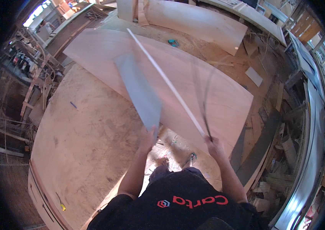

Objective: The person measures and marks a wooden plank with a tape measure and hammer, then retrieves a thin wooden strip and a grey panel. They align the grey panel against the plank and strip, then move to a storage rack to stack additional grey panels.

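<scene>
My left hand [148, 141] is closed on the near end of a flat grey-blue strip of sheet [137, 90], which is smeared by motion. In my right hand [214, 146] is the near end of a long, thin white strip [166, 80]. Dark thin strands [205, 111], blurred, also rise from that hand; whether they are cord or narrow edging I cannot tell. Both strips reach away from me above a reddish-brown plywood sheet [216, 96]. That sheet lies at an angle over a larger, paler board [82, 142].
On the pale board lie a small dark blue stick [73, 105] and a small yellow object [63, 207]. Farther off are a teal tool [173, 43] and another wooden sheet [197, 21]. Wood offcuts [289, 149] crowd the right, beside long shiny panels [316, 115].
</scene>
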`<action>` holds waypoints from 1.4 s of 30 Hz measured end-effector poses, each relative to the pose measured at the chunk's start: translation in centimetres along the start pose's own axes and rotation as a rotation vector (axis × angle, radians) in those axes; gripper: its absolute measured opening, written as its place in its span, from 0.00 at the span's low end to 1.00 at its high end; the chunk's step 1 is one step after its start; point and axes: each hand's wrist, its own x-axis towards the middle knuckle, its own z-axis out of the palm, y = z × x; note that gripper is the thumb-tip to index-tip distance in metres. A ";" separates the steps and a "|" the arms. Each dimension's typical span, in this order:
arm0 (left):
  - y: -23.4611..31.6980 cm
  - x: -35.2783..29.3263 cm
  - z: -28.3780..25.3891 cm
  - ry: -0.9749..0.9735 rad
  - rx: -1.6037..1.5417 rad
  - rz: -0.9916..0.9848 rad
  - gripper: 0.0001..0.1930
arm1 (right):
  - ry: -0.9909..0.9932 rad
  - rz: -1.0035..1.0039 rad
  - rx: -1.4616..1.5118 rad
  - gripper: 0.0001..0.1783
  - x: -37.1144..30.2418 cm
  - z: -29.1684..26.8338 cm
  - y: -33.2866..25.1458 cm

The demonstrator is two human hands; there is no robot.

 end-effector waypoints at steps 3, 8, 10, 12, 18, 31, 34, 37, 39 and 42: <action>-2.2 1.5 0.5 0.005 -0.078 -0.040 0.16 | -0.064 -0.076 -0.098 0.30 3.9 -0.8 -0.7; -1.0 0.0 3.5 -0.016 -0.168 -0.045 0.18 | -0.158 -0.269 -0.101 0.19 9.5 -0.9 -1.6; -0.8 -0.7 5.3 -0.088 -0.108 -0.077 0.17 | -0.185 -0.444 -0.274 0.16 13.9 1.7 1.2; -2.2 -0.2 4.1 -0.092 -0.093 -0.158 0.20 | -0.140 -0.415 -0.494 0.13 14.2 1.8 -1.9; -1.2 1.1 4.3 -0.096 -0.010 -0.284 0.24 | 0.061 -0.441 -0.493 0.16 16.1 3.2 -4.7; 4.3 4.0 1.8 -0.390 0.712 -0.467 0.29 | 0.507 -0.455 -0.125 0.17 4.6 -3.7 1.3; 6.7 4.6 0.9 -0.432 0.843 -0.441 0.30 | 0.802 -0.339 0.157 0.12 0.1 -5.8 8.2; 11.0 1.8 5.7 -0.630 0.797 -0.176 0.28 | 1.042 -0.055 0.341 0.08 -4.9 -7.6 16.1; 13.6 -1.3 10.6 -0.830 0.735 -0.102 0.25 | 1.007 0.282 0.426 0.07 -7.9 -6.9 22.7; 15.3 -5.8 17.1 -1.160 0.671 -0.038 0.21 | 0.841 0.588 0.321 0.14 -12.0 -3.7 32.2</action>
